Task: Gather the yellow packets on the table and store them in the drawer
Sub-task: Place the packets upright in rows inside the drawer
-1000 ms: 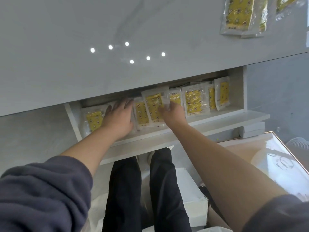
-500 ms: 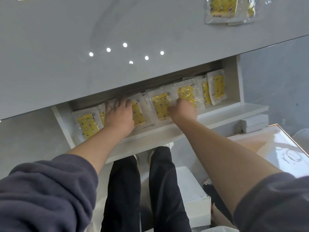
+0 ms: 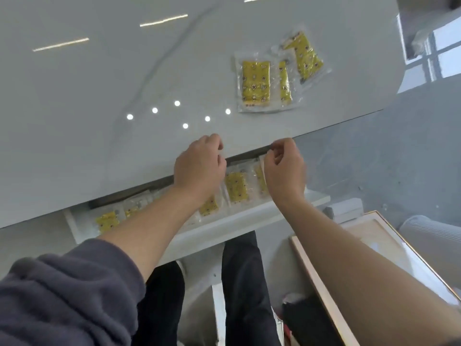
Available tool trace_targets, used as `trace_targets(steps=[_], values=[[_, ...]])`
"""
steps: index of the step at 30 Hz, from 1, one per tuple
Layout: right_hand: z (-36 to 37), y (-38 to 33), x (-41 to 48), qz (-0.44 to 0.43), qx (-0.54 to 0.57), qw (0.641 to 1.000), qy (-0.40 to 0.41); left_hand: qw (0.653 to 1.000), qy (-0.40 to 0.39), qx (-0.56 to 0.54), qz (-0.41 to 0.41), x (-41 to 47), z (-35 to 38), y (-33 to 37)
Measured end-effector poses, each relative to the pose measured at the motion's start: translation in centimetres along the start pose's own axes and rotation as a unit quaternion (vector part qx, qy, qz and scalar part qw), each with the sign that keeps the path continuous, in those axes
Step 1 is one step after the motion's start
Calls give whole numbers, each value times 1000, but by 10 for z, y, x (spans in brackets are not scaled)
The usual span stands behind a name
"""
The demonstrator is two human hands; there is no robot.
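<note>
Row of packets (image 3: 235,187) already in drawer (image 3: 249,216), lower centre. Three packets (image 3: 255,83) left on table (image 3: 99,96), upper right. My left hand (image 3: 199,168) and right hand (image 3: 284,166) loosely curled, holding nothing.

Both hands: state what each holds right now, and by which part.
Neither the left hand nor the right hand visibly holds anything; both hover loosely curled over the open drawer, clear of its yellow packets.

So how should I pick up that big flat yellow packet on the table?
Pinch the clear sealed edge of the flat yellow packet nearest you, coming from the table's front edge. It lies flat, so probably slide a fingertip under that border first.
</note>
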State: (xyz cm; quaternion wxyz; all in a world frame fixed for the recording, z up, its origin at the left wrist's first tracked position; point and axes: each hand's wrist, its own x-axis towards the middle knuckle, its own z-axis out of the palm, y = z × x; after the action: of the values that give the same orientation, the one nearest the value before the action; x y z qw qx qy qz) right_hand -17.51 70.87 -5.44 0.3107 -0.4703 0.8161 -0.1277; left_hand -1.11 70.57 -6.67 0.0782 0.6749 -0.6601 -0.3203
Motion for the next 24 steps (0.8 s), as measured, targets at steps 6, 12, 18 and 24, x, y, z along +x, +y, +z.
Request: trace_targets(steps=[6, 12, 18, 24], values=[[-40, -11, 115, -85, -35, 995, 39, 991, 49, 17, -127, 91, 14, 62], [-45, -25, 201, -44, -179, 982, -43, 955, 67, -55, -283, 155, 28, 112], [-45, -23, 217, 0, -102, 979, -175, 913, 67, -187, -357, 166, 33, 121], [-54, 7, 168, 10, 79, 969, -232, 889, -56, -252, -380, 135, 33, 97]])
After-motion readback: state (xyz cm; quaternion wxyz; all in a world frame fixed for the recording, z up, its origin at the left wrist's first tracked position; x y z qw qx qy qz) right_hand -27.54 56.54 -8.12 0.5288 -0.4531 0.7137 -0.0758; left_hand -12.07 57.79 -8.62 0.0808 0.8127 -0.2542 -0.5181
